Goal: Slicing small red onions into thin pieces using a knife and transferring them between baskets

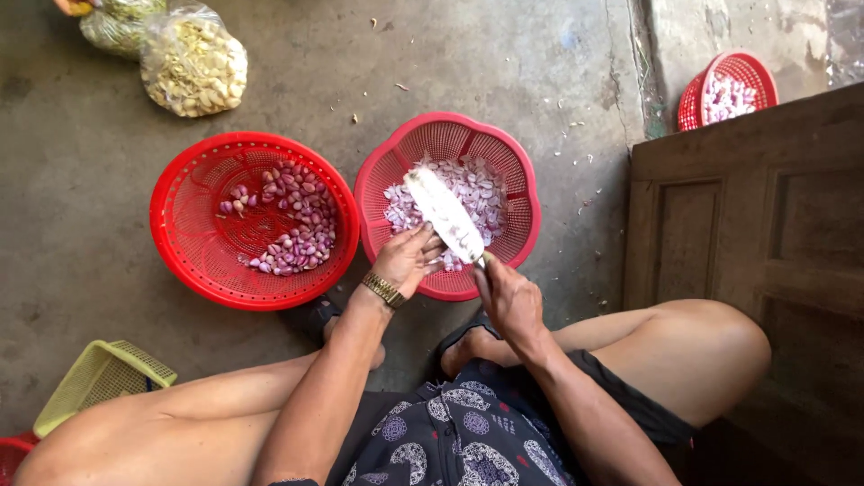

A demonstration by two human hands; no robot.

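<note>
The right hand is clenched around the handle of a broad knife; the handle itself is hidden inside the fist, so only the pale blade shows, slanting up and left over the scalloped red basket. The left hand, with a metal watch band at the wrist, presses its fingers against the lower part of the blade. Whether it pinches a piece between fingers and blade is hard to make out, as the fingertips are partly covered by the blade. Peeled shallot pieces lie in this basket, partly masked by the knife.

Just beside it on the left, rims nearly touching, sits a round red basket holding purple unpeeled shallots. At the concrete floor's top left corner lies a clear bag of garlic cloves, with a second bag cut off by the frame. A third red basket stands at the top right, partly behind a wooden panel. A yellow-green basket is half hidden by the person's knee at bottom left.
</note>
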